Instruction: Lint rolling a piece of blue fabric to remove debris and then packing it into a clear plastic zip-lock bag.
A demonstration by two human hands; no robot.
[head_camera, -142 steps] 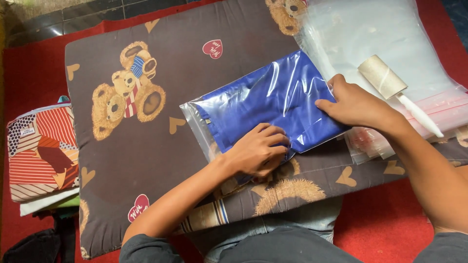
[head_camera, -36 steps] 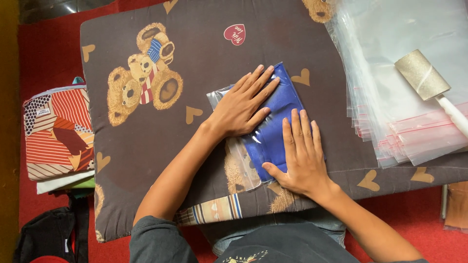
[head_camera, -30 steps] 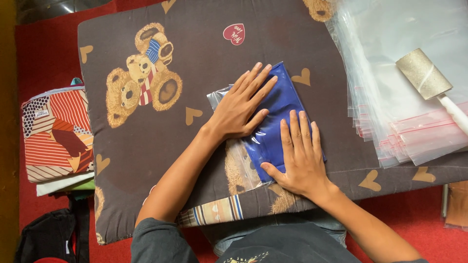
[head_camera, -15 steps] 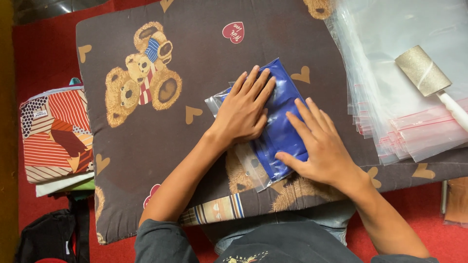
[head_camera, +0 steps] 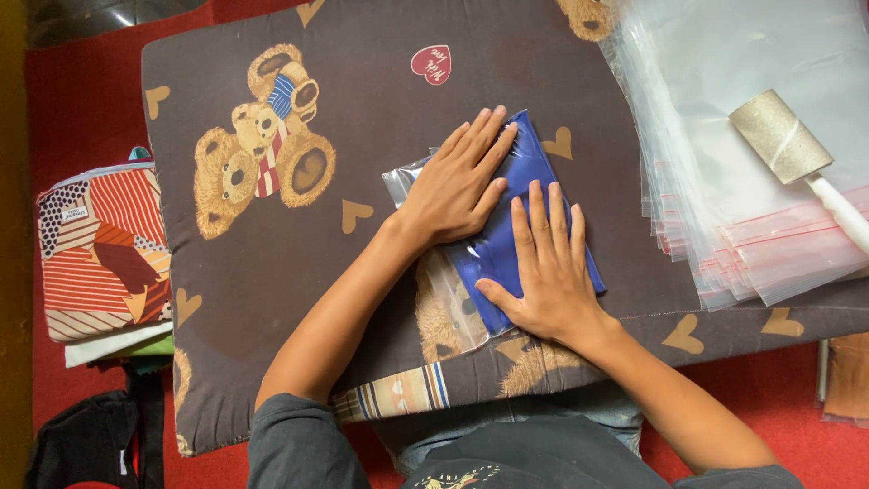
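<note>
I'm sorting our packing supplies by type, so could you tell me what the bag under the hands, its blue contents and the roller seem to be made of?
The bag looks like thin clear plastic film: glossy, see-through, with glare. The blue contents appear to be folded fabric, though the shine on top is the film's. The roller seems a paper-wrapped cylinder, matte beige, on a smooth white handle, probably plastic.

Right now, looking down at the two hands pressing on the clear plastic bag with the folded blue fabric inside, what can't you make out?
Head view only:
- Folded blue fabric in the clear plastic bag: its middle is hidden under the left hand and right hand; the kind of garment is untellable.
- White-handled lint roller: handle cut off by the right edge.
- Stack of clear zip bags: cut off at top and right; count unclear.
- Striped folded cloths: lower layers hidden.
</note>
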